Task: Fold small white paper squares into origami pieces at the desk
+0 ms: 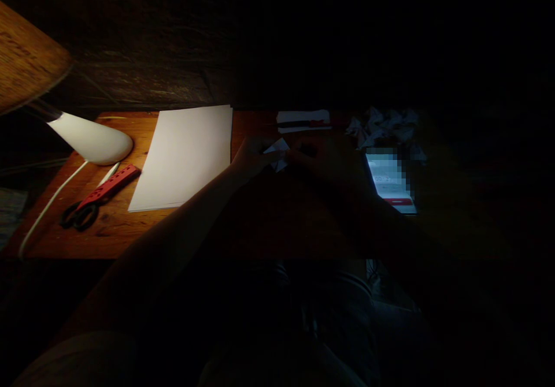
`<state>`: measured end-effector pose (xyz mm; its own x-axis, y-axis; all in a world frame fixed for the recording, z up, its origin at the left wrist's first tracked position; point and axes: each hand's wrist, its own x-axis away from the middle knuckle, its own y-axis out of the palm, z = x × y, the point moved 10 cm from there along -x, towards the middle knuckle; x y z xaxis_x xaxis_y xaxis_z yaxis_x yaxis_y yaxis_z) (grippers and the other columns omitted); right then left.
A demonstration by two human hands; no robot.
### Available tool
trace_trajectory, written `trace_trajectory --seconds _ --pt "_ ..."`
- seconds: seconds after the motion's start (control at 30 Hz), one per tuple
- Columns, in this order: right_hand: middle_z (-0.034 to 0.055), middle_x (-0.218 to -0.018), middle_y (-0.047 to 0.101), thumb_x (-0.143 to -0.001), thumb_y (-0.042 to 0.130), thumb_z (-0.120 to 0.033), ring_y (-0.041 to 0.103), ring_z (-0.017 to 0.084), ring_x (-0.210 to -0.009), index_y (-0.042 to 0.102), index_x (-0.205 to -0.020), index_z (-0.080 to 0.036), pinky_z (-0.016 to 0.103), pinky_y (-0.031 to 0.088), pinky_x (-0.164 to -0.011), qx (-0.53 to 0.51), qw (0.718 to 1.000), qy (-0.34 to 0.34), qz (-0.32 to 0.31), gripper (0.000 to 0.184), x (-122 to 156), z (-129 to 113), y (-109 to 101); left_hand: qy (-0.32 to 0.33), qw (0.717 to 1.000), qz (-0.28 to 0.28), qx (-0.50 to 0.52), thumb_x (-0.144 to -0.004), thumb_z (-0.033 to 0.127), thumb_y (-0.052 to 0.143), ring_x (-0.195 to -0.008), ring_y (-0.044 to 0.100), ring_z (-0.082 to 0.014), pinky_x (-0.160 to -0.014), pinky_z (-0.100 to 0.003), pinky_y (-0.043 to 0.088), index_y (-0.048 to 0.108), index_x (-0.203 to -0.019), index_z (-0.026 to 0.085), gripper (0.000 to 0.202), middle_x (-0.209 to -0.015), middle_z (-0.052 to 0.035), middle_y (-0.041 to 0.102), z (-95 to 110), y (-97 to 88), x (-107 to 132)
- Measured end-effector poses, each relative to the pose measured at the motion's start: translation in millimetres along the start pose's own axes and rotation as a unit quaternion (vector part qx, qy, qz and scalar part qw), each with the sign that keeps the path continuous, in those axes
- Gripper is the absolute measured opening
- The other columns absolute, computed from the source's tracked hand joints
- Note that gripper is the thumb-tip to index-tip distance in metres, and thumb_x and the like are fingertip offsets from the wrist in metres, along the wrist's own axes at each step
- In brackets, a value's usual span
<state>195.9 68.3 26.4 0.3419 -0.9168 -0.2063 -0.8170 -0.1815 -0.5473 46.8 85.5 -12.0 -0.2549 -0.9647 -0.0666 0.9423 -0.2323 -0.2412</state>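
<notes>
Your two bare forearms (186,219) cross one brown wooden table (108,245). One lit rectangular phone (385,182) lies rightward, likely for easy viewing. Your left hand (251,153) pinches one small folded white paper (278,157), presumably steadying it; your right hand (310,153) meets its edge, fingers too dark to tell. Beyond, crumpled-looking white papers (384,126) cluster, uncountable.

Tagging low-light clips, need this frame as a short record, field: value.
Left hand: pinching a small folded paper
Right hand: at the paper's right edge; too dim to tell its grip
Table left: white lamp; red item with black loop handles, likely scissors; stack of white sheets
Far edge: slim dark-and-red tool lying across white paper slips
Table right: phone, screen lit; folded or crumpled white papers beyond it
Lighting: left side lit, right mostly dark
</notes>
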Motion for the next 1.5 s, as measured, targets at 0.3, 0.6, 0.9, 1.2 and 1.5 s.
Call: trace_trajectory --seconds 0.3,0.6,0.9,1.2,1.5 --pt "0.0026 -0.077 0.070 -0.094 0.073 -0.058 0.060 0.018 -0.074 0.069 -0.078 -0.020 0.030 0.042 -0.066 -0.055 0.997 -0.047 -0.013 0.041 -1.9 11.2 6.4 0.010 1.000 -0.023 0.003 -0.081 0.035 0.089 -0.059 0.055 -0.0107 -0.054 -0.022 0.041 0.068 -0.068 0.015 0.032 -0.061 0.0006 0.062 1.3 4.2 -1.7" --pt "0.0020 -0.078 0.069 -0.096 0.070 -0.056 0.058 0.018 -0.076 0.067 -0.076 -0.021 0.030 0.044 -0.070 -0.090 0.992 -0.081 -0.019 0.040 -2.2 2.1 6.9 0.012 0.999 -0.031 0.032 -0.081 0.030 0.087 -0.058 0.054 -0.0095 -0.056 -0.023 0.038 0.073 -0.073 0.013 0.023 -0.065 0.0000 0.066 -0.3 5.6 -0.7" --pt "0.0027 -0.076 0.066 -0.099 0.069 -0.051 0.059 0.020 -0.078 0.061 -0.072 -0.023 0.031 0.045 -0.071 -0.100 0.993 -0.069 -0.005 0.040 -0.1 -5.5 1.8 0.023 0.999 -0.017 0.018 -0.083 0.029 0.087 -0.062 0.056 -0.0114 -0.058 -0.025 0.038 0.072 -0.076 0.014 0.022 -0.068 -0.0008 0.066 -4.8 3.0 -3.0" --pt "0.0012 -0.074 0.064 -0.093 0.075 -0.048 0.054 0.018 -0.075 0.064 -0.072 -0.022 0.029 0.042 -0.066 -0.091 0.995 -0.049 0.010 0.035 -1.8 3.0 2.2 0.010 1.000 -0.023 0.011 -0.081 0.026 0.080 -0.062 0.054 -0.0111 -0.056 -0.023 0.036 0.071 -0.072 0.014 0.017 -0.066 0.0000 0.065 -3.5 5.4 -3.3" --pt "-0.0008 -0.072 0.060 -0.092 0.076 -0.041 0.051 0.016 -0.073 0.063 -0.072 -0.022 0.030 0.039 -0.066 -0.107 0.994 -0.036 -0.003 0.031 -3.0 7.8 8.3 0.008 0.999 -0.018 0.034 -0.077 0.021 0.079 -0.063 0.055 -0.0110 -0.057 -0.022 0.038 0.070 -0.068 0.014 0.014 -0.065 0.0004 0.065 -3.8 3.2 -4.0"
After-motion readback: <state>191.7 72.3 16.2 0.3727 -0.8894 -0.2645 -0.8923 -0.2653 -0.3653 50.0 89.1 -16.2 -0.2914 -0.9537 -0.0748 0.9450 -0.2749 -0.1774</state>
